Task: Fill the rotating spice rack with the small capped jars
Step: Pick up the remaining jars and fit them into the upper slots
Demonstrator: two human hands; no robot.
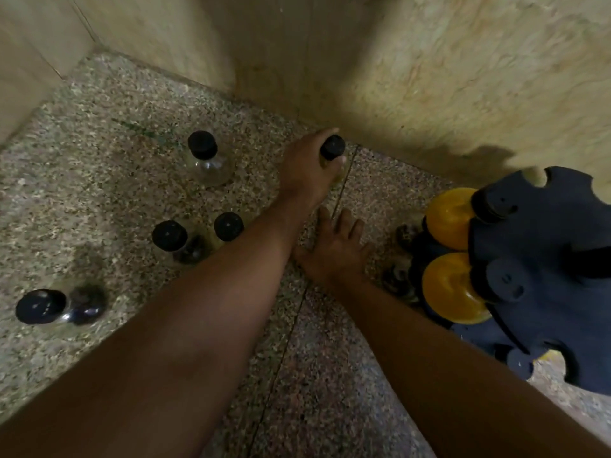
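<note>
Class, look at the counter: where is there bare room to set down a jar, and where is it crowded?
Bare room: the counter between the far wall and the far jar; also between the two arms, near the camera. Crowded: the paired jars beside the left arm, and the rack at right.

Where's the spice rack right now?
In the head view the dark rotating spice rack stands at the right edge on the speckled floor, against the wall, just right of the right hand.

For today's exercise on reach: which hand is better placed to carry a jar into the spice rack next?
Probably the left hand: its grip is already closed around a capped jar. The right hand lies open and empty on the floor, though it is nearer the rack.
</note>
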